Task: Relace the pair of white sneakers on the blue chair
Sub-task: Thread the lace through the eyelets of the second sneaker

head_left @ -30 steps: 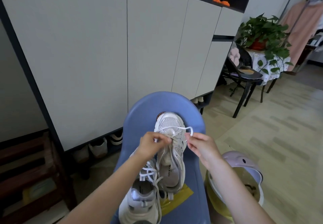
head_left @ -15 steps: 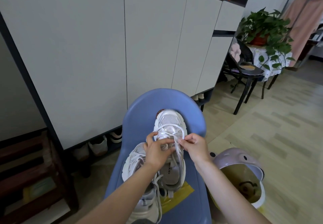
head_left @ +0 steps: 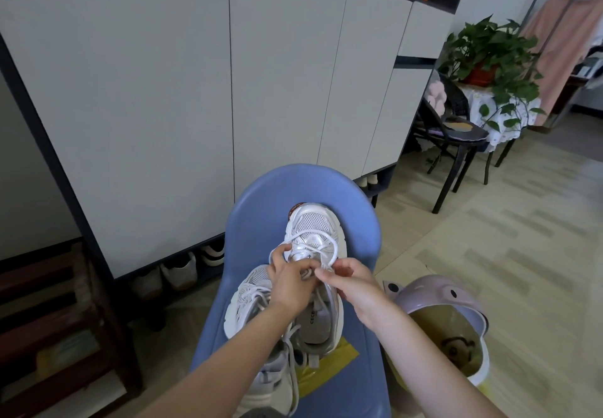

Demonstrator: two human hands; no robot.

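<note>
On the blue chair (head_left: pixel 261 222) two white sneakers (head_left: pixel 313 238) lie side by side, toes toward the backrest. Over the right shoe, the left hand (head_left: pixel 288 284) and right hand (head_left: pixel 352 282) each have fingers pinched on its white lace (head_left: pixel 334 248), which loops across the toe.

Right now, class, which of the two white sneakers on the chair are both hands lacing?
The farther sneaker, toe toward the chair back; both the left hand and right hand pinch its lace.

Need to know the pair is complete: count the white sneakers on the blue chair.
2. One sneaker lies at the middle of the blue chair, toe toward its back, under both hands. The other sneaker lies to its left, nearer the camera, partly hidden by the left forearm.
</note>
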